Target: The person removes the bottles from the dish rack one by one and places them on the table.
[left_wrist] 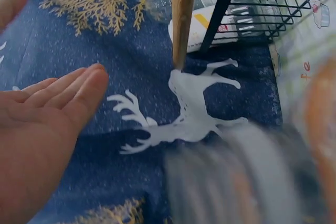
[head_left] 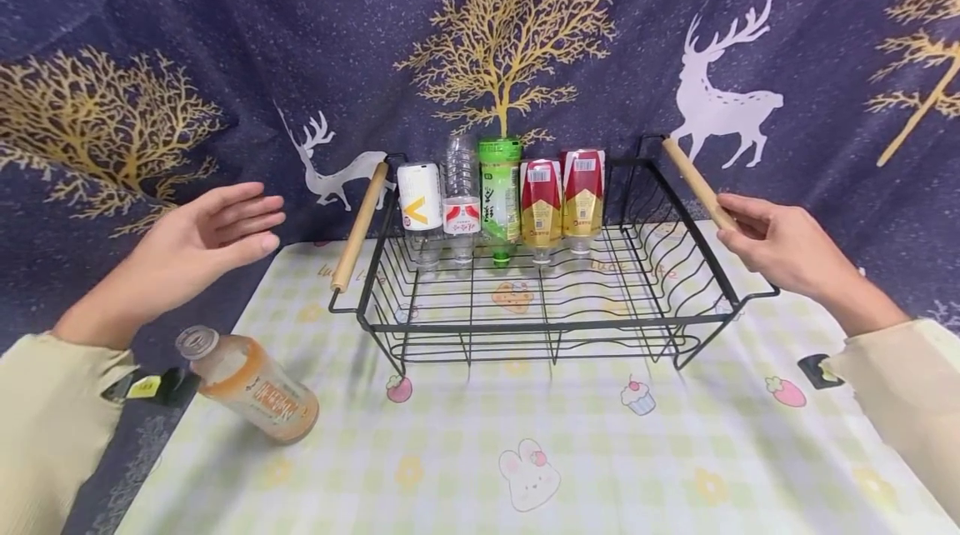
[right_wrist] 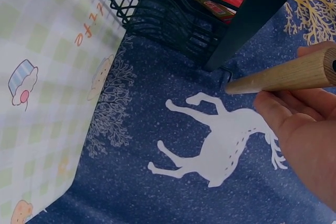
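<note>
A black wire rack (head_left: pixel 540 325) stands on the table with a wooden handle at each end. My right hand (head_left: pixel 787 247) holds the near end of the right wooden handle (head_left: pixel 693 177), thumb beneath it and fingers over it. In the right wrist view that handle (right_wrist: pixel 286 73) lies between thumb and fingers. My left hand (head_left: pixel 191 239) hangs in the air left of the left wooden handle (head_left: pixel 362 227), fingers stretched out and holding nothing. Below it, a bottle with an orange label (head_left: pixel 255 389) stands on the cloth, its blurred cap showing large in the left wrist view.
Along the rack's back, neck down, are a white-labelled bottle (head_left: pixel 420 197), a clear bottle (head_left: pixel 461 217), a green bottle (head_left: pixel 499 185) and two red-and-gold bottles (head_left: pixel 542 206). Checked cloth (head_left: pixel 450 452) covers the table. A dark blue deer-printed curtain (head_left: pixel 337 60) hangs close behind.
</note>
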Motion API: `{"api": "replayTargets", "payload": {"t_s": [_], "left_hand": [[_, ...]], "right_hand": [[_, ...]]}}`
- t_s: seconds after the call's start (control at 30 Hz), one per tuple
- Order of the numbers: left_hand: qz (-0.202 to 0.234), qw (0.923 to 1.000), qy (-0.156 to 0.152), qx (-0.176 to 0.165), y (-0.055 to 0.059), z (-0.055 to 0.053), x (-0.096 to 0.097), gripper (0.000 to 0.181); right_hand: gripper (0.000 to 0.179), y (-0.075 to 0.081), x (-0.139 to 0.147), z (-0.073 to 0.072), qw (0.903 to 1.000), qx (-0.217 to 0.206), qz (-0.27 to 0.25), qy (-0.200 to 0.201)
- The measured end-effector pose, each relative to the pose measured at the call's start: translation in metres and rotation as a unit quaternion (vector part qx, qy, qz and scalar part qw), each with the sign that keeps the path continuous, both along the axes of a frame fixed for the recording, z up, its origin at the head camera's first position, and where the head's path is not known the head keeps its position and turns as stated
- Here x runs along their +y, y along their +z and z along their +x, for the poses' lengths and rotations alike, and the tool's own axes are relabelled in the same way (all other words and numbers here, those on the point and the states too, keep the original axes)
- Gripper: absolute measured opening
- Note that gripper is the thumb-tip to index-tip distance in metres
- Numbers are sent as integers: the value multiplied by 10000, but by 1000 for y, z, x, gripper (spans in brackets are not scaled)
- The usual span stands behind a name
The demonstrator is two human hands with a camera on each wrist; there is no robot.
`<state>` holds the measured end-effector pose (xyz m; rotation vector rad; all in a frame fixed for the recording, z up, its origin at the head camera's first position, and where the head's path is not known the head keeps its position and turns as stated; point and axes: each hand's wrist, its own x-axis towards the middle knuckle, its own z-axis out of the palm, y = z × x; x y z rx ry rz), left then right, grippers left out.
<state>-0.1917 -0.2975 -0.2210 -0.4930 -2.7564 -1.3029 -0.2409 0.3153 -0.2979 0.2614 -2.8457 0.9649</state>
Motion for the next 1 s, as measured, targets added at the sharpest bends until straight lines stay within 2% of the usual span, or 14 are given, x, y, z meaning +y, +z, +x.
{"api": "replayTargets", "payload": {"t_s": [0.17, 0.3, 0.47, 0.63, 0.83, 1.0], "left_hand": [[-506, 9976, 267, -398, 12, -15, 21, 70], [-810, 9947, 142, -613, 14, -27, 35, 78], [-801, 9939, -128, -748, 9, -42, 48, 78], [-848, 9926, -270, -830, 4, -53, 58, 76], [-1051, 9883, -378, -1034, -3, -65, 64, 75], [-1253, 9832, -484, -1233, -10, -69, 63, 79]], "right_hand": [[58, 1, 0, -1, 9999, -85, 55, 19], [57, 2, 0, -2, 9999, -25, 128, 18], [57, 3, -1, -5, 9998, 27, 210, 26], [56, 6, -1, -8, 9997, 78, 217, 94], [55, 12, -4, -10, 9995, 207, 227, 96], [58, 25, -15, -13, 9997, 111, 184, 124]]}}
